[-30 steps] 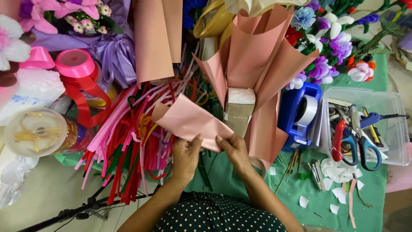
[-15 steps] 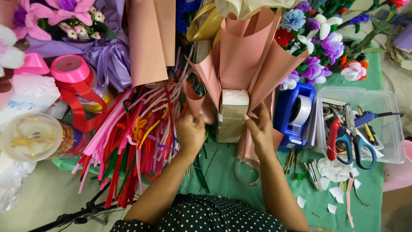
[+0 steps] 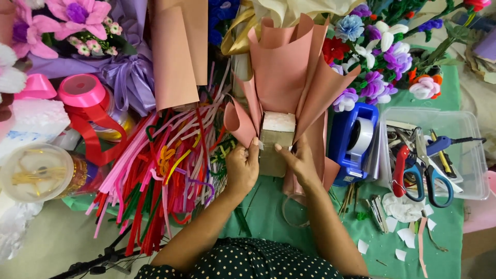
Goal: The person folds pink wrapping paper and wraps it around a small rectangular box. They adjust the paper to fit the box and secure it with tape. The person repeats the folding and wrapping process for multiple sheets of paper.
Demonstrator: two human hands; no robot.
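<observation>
- A block (image 3: 277,139) with a pale top and brownish sides stands near the middle of the green tabletop (image 3: 444,243), wrapped at its back and sides by upright sheets of pink wrapping paper (image 3: 289,67).
- The left hand (image 3: 242,168) grips the block's left side, its thumb pressing a curled flap of the pink paper against that edge.
- The right hand (image 3: 298,160) clasps the block's right front corner, fingers spread over the paper there.
- Just right of the block sits a blue tape dispenser (image 3: 354,142) holding a white roll.
- Further right of the block, a clear plastic box (image 3: 467,155) contains red-handled and blue-handled scissors (image 3: 413,173).
- Left of the block lies a spread heap of pipe cleaners (image 3: 160,181) in red, pink, yellow and green.
- Beyond the heap, further left, stands a spool of pink ribbon (image 3: 82,93), with a clear round tub (image 3: 36,173) nearer the tabletop's edge.
- Behind and right of the block are handmade flowers (image 3: 382,57) in purple, blue, red and white.
- Behind and left of it hangs another pink paper sheet (image 3: 178,51), beside a purple bow (image 3: 126,77).
- Small white scraps (image 3: 400,237) lie on the tabletop below the box.
</observation>
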